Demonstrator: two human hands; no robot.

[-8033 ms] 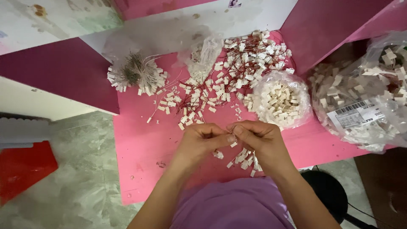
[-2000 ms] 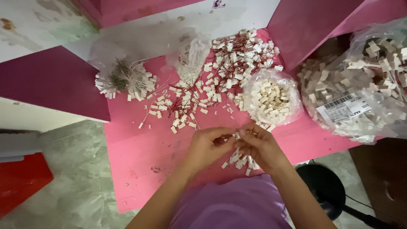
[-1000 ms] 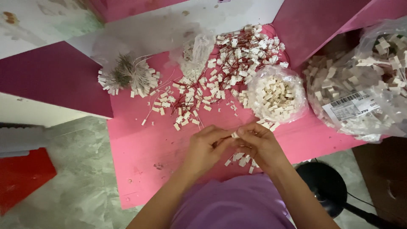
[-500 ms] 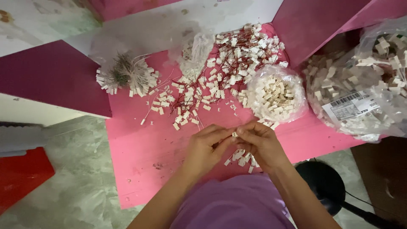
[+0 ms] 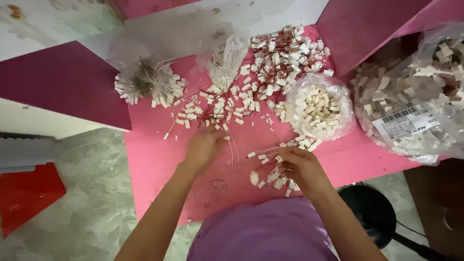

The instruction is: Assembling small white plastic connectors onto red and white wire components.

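At the centre of the frame the left hand (image 5: 205,145) reaches up over the pink surface (image 5: 154,159) to the lower edge of a loose heap of red-wired connectors (image 5: 251,82), small off-white plastic blocks each trailing thin red leads, spread from the middle towards the upper right. Its fingers curl down among the nearest pieces, blurred by motion, so whether its grip closes on anything cannot be told. Right of centre and lower, the right hand (image 5: 302,166) rests over a smaller cluster of connectors (image 5: 275,171), the same pale blocks lying fanned out beside and under its fingers; its grip looks narrow and bent inward, but what it pinches, if anything, is hidden beneath the knuckles. Just above that hand sits an open clear bag of plain white housings (image 5: 319,108), and a much larger clear bag (image 5: 415,101) with a white label lies at the right edge, cut off by the frame. At upper left a bundle of pale-wired connectors (image 5: 147,84) fans out like a brush, its centre a dark knot too small to read. A crumpled clear bag (image 5: 227,55) stands near the top centre. A purple shirt (image 5: 263,232) fills the bottom, and a black stool (image 5: 369,212) shows partly at lower right.
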